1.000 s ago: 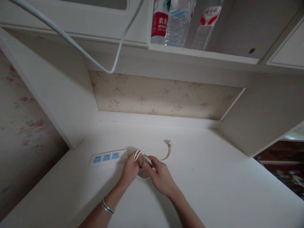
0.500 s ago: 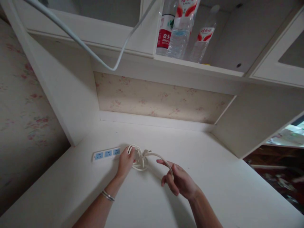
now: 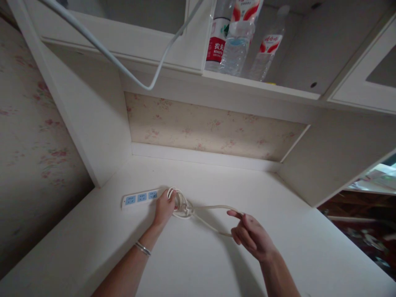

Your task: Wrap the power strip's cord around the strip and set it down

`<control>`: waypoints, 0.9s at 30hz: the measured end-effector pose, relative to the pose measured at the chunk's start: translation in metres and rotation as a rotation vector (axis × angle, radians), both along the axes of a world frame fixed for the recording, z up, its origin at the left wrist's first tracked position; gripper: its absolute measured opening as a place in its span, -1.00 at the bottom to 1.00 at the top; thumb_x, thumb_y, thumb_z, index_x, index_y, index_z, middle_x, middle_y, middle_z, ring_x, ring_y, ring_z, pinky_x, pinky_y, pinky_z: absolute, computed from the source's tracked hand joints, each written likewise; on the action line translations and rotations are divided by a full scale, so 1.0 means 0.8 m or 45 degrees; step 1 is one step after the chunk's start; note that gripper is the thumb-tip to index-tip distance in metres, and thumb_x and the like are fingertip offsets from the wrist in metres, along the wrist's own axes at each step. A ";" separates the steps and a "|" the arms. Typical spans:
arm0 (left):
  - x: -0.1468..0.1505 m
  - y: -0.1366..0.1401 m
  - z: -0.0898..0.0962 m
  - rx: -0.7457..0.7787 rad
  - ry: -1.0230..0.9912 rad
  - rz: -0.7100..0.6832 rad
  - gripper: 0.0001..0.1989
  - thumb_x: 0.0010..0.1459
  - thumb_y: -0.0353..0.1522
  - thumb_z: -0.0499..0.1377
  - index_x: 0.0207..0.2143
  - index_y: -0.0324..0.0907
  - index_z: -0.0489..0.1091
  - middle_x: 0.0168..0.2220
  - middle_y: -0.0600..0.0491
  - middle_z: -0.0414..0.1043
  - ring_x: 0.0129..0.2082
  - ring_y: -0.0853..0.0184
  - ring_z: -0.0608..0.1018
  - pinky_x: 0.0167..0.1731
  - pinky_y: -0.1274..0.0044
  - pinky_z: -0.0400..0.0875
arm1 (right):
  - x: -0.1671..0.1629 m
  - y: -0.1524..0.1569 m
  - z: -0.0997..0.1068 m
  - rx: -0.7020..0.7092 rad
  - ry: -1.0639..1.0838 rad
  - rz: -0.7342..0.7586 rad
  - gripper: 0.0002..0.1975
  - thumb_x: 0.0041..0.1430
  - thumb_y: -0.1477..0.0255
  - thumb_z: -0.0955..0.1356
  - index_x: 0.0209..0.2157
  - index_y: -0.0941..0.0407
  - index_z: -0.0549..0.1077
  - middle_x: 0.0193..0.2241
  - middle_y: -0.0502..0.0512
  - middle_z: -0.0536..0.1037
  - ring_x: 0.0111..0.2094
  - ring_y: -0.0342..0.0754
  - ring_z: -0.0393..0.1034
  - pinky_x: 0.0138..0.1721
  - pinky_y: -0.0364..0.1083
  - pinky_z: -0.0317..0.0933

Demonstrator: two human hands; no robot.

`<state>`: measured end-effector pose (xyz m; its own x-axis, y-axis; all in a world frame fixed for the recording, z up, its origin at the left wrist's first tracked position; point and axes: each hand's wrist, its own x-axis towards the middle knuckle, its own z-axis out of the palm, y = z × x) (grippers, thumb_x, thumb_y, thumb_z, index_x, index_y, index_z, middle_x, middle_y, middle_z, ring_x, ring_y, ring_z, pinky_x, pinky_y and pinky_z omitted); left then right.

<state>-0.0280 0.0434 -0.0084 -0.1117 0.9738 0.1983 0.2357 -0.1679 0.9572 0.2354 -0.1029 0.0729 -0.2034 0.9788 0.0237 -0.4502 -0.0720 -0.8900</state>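
Observation:
A white power strip (image 3: 140, 199) with blue sockets lies on the white desktop. Its pale cord (image 3: 182, 212) is gathered in loops at the strip's right end. My left hand (image 3: 165, 206), with a silver bangle at the wrist, is closed on the looped cord; the strip's end is hidden behind it. Farther right, my right hand (image 3: 249, 235) is closed on a length of the same cord, which stretches in two strands from the coil to its fingers. The plug cannot be clearly made out among the loops.
Above the desktop (image 3: 192, 264), several plastic bottles (image 3: 236, 49) stand on an open cabinet shelf (image 3: 262, 88). A bent white rod or cable (image 3: 123, 74) hangs across the upper left. Side panels (image 3: 89, 115) enclose the desk, with floral wallpaper (image 3: 198, 128) at the back.
My right hand has moved to the right and slightly down, drawing the cord out from the coil into a longer loop. The left hand stays on the coil.

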 end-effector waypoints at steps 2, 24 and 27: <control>0.003 -0.001 0.000 -0.011 0.001 -0.015 -0.61 0.14 -0.10 0.06 -0.19 -0.21 0.43 -0.27 -0.07 0.48 -0.34 0.25 0.53 -0.54 0.55 0.43 | 0.001 -0.001 -0.004 0.019 0.013 -0.109 -0.75 0.19 0.23 0.33 -0.22 0.08 0.54 -0.84 -0.20 0.10 -0.76 -0.27 -0.18 -0.51 -0.14 0.06; 0.013 -0.019 0.019 0.085 -0.008 -0.106 -0.79 0.06 -0.20 0.15 -0.45 -0.15 0.44 -0.47 0.02 0.47 -0.42 0.22 0.46 -0.35 0.43 0.29 | -0.096 0.055 0.044 0.308 -0.200 0.499 -0.62 0.24 0.16 0.28 -0.10 0.17 0.42 -0.70 -0.20 0.11 -0.68 -0.28 -0.08 -0.59 -0.20 -0.13; 0.015 -0.019 0.018 0.000 -0.133 -0.121 -0.77 0.04 -0.19 0.17 -0.43 -0.18 0.43 -0.49 0.03 0.46 -0.46 0.27 0.46 -0.43 0.49 0.30 | -0.105 0.064 0.050 0.286 -0.140 0.372 -0.60 0.18 0.11 0.31 -0.11 0.12 0.39 -0.70 -0.22 0.07 -0.70 -0.29 -0.13 -0.60 -0.20 -0.13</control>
